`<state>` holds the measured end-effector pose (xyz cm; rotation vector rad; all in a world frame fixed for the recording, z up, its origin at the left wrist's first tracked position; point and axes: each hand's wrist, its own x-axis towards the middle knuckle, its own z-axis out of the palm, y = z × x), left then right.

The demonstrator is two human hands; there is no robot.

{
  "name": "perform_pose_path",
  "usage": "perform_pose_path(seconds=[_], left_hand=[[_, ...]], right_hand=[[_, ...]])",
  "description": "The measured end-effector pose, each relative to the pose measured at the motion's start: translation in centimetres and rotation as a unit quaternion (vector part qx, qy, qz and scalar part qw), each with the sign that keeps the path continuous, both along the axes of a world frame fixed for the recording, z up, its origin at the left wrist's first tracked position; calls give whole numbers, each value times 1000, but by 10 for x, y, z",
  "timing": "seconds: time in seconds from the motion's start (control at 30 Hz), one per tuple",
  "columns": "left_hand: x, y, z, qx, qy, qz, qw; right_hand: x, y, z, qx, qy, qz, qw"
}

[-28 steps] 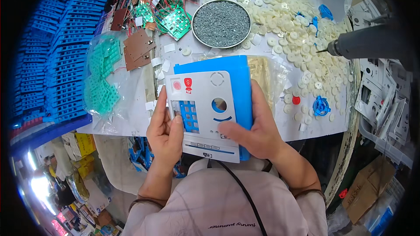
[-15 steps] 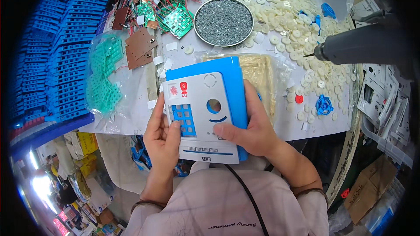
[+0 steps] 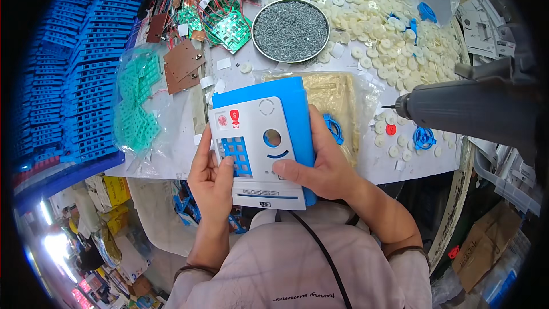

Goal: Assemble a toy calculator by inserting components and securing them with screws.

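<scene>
Between my two hands is a white plastic front panel [image 3: 251,120] with a round hole, a slot and red printed marks. A blue plastic panel [image 3: 300,131] lies against its back and sticks out at the top and right; a blue grid [image 3: 235,157] shows through the white panel's square opening. My left hand [image 3: 213,180] grips the left edge, thumb on the front beside the grid. On the right side my right hand [image 3: 329,163] is closed round both panels, its thumb pressing the white face near the lower right. The fingers behind are partly hidden.
A round dish of small screws [image 3: 290,30] stands ahead, with white plastic discs [image 3: 389,40] heaped to its right. A dark power screwdriver [image 3: 457,103] juts in from the right. Blue parts [image 3: 74,74] are stacked left, near green grids [image 3: 137,97] and wired circuit boards [image 3: 229,26].
Both hands and the panels have shifted slightly left. The power screwdriver has swung lower and its tip now sits further left. My hold on the panels looks the same.
</scene>
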<state>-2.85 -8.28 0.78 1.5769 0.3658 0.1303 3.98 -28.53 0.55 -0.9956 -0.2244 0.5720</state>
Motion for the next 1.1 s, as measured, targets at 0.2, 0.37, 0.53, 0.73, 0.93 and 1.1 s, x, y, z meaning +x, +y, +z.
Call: perform_pose_path(seconds=[0.2, 0.37, 0.53, 0.73, 0.93, 1.1], left_hand=[[5, 4, 2, 135, -25, -31, 990], [8, 7, -2, -10, 20, -5, 1000], [12, -2, 2, -30, -12, 36, 999], [12, -1, 4, -38, -26, 21, 999], [12, -2, 4, -32, -35, 24, 999], [14, -2, 8, -73, -8, 13, 997]], right_hand=[[-5, 4, -14, 90, 94, -37, 991], [2, 0, -12, 42, 97, -19, 994], [-3, -24, 0, -6, 105, 93, 990], [-9, -28, 0, 17, 150, 111, 982], [-4, -34, 10, 13, 150, 137, 979], [-7, -34, 11, 35, 103, 140, 984]])
